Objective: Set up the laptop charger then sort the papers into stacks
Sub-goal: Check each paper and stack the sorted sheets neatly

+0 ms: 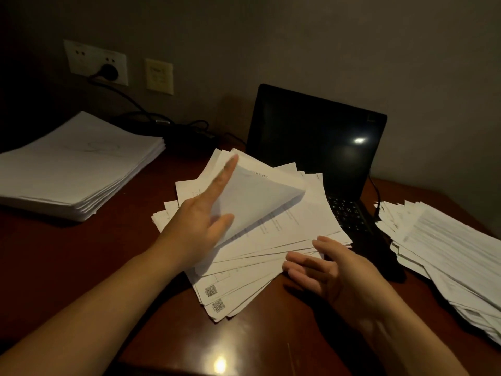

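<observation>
1. The laptop stands open at the back of the dark wooden desk, its black screen facing the person.
2. Just in front of the laptop and overlapping its keyboard lies a fanned pile of papers, its long axis running from the near left corner up toward the laptop.
3. The left hand pinches one sheet between thumb and extended fingers, lifting it off the pile; its free corner points right, toward the laptop.
4. The right hand rests half-curled at the pile's near right edge, seemingly holding nothing, though motion blur obscures this.
5. Left of the laptop sits a squared stack; right of it a loose stack.
6. A charger cable runs from the wall socket toward the laptop.
</observation>
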